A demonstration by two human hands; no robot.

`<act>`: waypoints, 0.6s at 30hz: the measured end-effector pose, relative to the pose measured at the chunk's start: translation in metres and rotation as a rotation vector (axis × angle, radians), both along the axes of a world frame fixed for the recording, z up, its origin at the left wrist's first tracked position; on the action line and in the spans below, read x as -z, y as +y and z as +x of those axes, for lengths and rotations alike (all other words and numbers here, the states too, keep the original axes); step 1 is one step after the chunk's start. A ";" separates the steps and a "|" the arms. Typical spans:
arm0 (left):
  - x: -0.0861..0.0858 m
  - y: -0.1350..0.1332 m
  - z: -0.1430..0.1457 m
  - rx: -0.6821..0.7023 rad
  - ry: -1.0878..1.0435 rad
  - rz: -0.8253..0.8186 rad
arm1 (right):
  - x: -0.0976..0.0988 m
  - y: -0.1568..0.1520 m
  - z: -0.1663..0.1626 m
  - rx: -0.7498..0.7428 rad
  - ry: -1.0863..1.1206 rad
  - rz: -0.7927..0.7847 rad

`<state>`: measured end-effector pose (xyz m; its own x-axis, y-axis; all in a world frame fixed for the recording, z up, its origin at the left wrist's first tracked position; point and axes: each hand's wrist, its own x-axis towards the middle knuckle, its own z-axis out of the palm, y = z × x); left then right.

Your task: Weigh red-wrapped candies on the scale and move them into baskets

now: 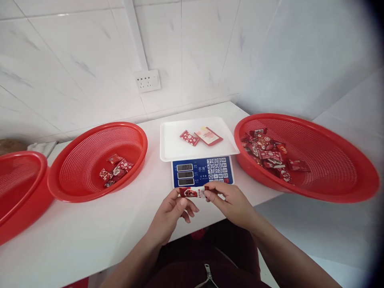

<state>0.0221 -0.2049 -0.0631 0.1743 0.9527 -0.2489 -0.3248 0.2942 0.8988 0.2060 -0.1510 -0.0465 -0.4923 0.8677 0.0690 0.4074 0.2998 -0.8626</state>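
Observation:
A small red and white wrapped candy [193, 192] is stretched between my two hands, just in front of the scale's panel. My left hand [171, 214] pinches its left end, with the lower fingers curled loosely. Its right end is between the thumb and fingers of my right hand [229, 202]. Behind them stands a digital scale [202, 170] with a blue keypad and displays. On its white tray [174, 148] lie a red dotted packet [189, 138] and a flat red and cream packet [209, 136].
To the right, a red basket [330, 160] holds a pile of red candies [267, 152]. Fewer wrapped candies [117, 170] lie in the left basket [75, 160]. Another red basket [22, 192] is cut off at the left edge. A wall socket [148, 81] sits above the white table [99, 228].

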 end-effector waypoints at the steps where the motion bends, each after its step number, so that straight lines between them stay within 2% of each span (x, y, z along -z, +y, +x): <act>1: 0.000 0.001 0.000 -0.007 0.031 0.006 | -0.001 0.000 -0.001 0.012 0.037 -0.063; 5: -0.001 0.005 0.000 -0.045 0.083 0.006 | 0.000 -0.001 -0.001 -0.044 0.187 -0.286; 7: -0.001 0.006 0.000 -0.059 0.075 -0.002 | 0.000 0.003 0.000 -0.045 0.184 -0.250; 9: -0.002 0.005 -0.001 -0.093 0.056 -0.028 | 0.000 0.012 0.000 0.048 0.154 -0.084; 12: -0.004 0.002 -0.004 -0.144 0.039 -0.072 | -0.002 0.038 0.000 0.302 0.081 0.263; 14: -0.003 0.000 -0.006 -0.152 0.043 -0.084 | -0.003 0.059 -0.002 0.402 -0.007 0.484; 16: -0.002 -0.002 -0.010 -0.150 0.056 -0.083 | -0.003 0.077 -0.005 0.391 -0.115 0.644; 18: 0.000 -0.004 -0.013 -0.144 0.066 -0.083 | -0.003 0.090 -0.010 0.328 -0.227 0.689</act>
